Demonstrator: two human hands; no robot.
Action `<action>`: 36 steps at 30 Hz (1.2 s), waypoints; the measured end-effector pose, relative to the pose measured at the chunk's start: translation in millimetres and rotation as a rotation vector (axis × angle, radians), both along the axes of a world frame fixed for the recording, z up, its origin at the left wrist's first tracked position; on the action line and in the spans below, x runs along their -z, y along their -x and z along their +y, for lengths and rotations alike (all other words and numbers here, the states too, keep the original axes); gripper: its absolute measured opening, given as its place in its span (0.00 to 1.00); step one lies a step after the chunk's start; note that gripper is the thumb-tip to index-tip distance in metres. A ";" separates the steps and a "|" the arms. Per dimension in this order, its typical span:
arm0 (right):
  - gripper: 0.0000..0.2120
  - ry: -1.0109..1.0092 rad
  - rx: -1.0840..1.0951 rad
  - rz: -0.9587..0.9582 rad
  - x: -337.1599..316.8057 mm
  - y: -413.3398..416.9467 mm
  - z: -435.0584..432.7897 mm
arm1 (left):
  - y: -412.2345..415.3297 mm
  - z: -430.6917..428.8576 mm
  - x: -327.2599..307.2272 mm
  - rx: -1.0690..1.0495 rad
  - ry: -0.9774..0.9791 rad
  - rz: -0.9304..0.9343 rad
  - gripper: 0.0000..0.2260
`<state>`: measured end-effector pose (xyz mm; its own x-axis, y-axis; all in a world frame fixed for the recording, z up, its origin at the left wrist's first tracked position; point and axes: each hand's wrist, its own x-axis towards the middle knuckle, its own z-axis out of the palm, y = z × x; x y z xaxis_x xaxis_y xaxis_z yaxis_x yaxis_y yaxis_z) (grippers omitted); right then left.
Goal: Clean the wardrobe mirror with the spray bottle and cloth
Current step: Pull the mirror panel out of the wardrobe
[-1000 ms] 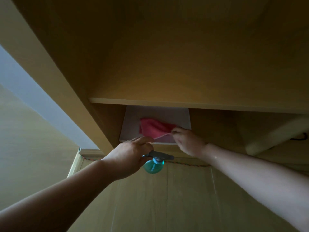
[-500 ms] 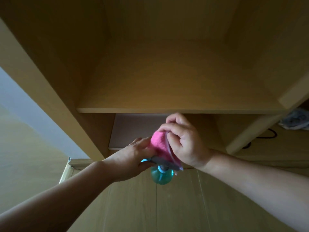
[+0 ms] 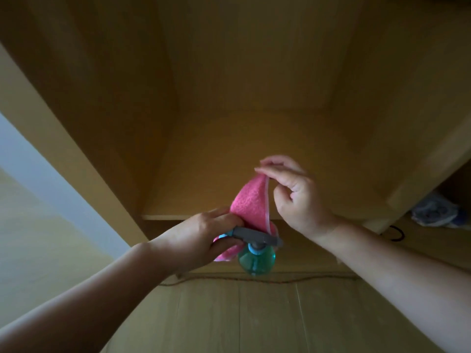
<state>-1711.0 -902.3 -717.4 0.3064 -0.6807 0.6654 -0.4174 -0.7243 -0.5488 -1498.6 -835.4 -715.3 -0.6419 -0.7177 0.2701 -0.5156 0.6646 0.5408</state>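
Observation:
My left hand (image 3: 201, 238) grips the grey trigger head of a green spray bottle (image 3: 256, 261), which hangs below it. A pink cloth (image 3: 251, 202) rises from beside the bottle's head up to my right hand (image 3: 293, 197), which pinches the cloth's top edge between thumb and fingers. The cloth's lower end drapes over the bottle head and against my left hand. Both hands are in front of an open wooden wardrobe shelf (image 3: 229, 184). No mirror shows in this view.
The wardrobe's left side panel (image 3: 63, 154) slants up the left. A divider (image 3: 428, 184) stands at the right, with a bluish-white bundle (image 3: 435, 212) and a dark cable (image 3: 396, 231) behind it. Wooden panelling (image 3: 254, 314) lies below the shelf.
My right hand pulled the pink cloth out of the lower compartment, brought it over the bottle head and now lifts its top edge higher. The view has tilted upward into the shelf.

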 end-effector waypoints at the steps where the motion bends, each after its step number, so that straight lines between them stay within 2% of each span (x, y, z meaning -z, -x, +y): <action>1: 0.22 -0.010 0.002 -0.001 -13.7 0.2 -0.5 | 0.2 -0.5 -16.3 -0.010 -0.006 -0.011 0.08; 9: 0.18 -0.100 0.000 -0.017 -168.4 -7.3 -0.6 | -4.0 -12.4 -181.5 -0.123 -0.022 -0.028 0.10; 16: 0.11 -0.170 -0.065 -0.013 -363.3 -25.4 1.3 | -12.8 -31.2 -380.5 -0.147 0.013 -0.044 0.10; 20: 0.12 -0.128 -0.081 -0.014 -486.9 -34.8 2.8 | -18.7 -42.9 -504.4 -0.169 0.033 -0.075 0.09; 25: 0.13 -0.041 0.004 0.021 -622.8 -39.4 -0.6 | -18.3 -57.0 -642.4 -0.131 0.070 -0.062 0.10; 31: 0.13 0.069 0.148 0.102 -734.8 -26.4 5.1 | -3.0 -69.1 -751.7 -0.099 0.149 -0.057 0.11; 36: 0.14 0.140 0.272 0.131 -791.5 2.4 24.6 | 30.4 -66.5 -802.8 -0.059 0.231 0.001 0.12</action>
